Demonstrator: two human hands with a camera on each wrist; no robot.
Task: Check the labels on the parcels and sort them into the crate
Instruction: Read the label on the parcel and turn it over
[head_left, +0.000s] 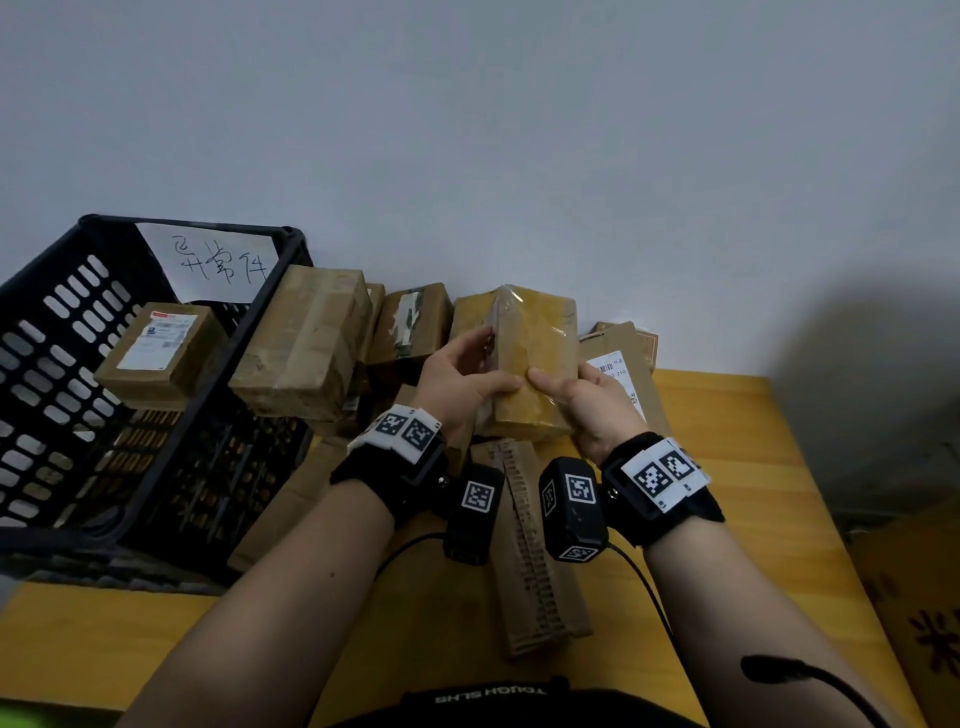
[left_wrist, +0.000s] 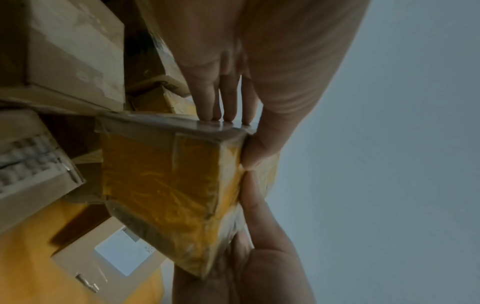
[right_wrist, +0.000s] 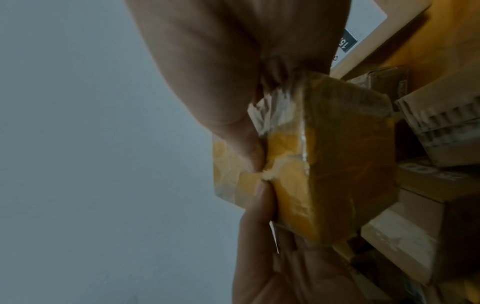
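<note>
Both hands hold one yellow parcel (head_left: 540, 358) wrapped in clear tape, raised above the pile. My left hand (head_left: 491, 364) grips its left side, fingers flat on one face and thumb on the near edge. My right hand (head_left: 563, 389) grips its right side, thumb in front and fingers hidden behind. The thumbs nearly meet. In the right wrist view the parcel (right_wrist: 337, 164) shows a torn white paper scrap (right_wrist: 272, 111); no readable label shows. The black crate (head_left: 47, 467) stands at the left with one labelled parcel (head_left: 156, 348) inside.
Several brown parcels (head_left: 306, 338) are piled against the wall between crate and hands. A corrugated cardboard piece (head_left: 530, 545) lies below my wrists. A flat parcel with a white label (head_left: 618, 379) lies at the right. A carton (head_left: 924, 623) stands beyond the wooden table's (head_left: 753, 467) right edge.
</note>
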